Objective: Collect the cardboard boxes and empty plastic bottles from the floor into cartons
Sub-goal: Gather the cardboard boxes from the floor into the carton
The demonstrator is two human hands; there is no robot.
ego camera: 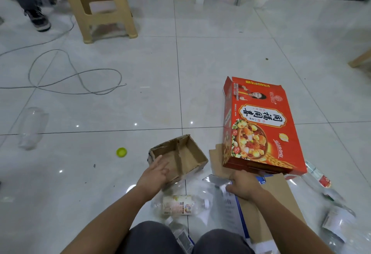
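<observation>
A small open brown cardboard box lies on the tiled floor in front of me. My left hand reaches into its near side with straight fingers. My right hand grips the edge of a flattened cardboard sheet with a blue and white panel. A large red printed carton lies flat to the right. A labelled plastic bottle lies between my arms. Another clear bottle sits by my knees, and a big clear bottle lies far left.
More clear bottles and a crumpled one lie at the right. A yellow-green cap sits on the floor. A grey cable loops at the left, near a beige plastic stool. A person's shoe is at top left.
</observation>
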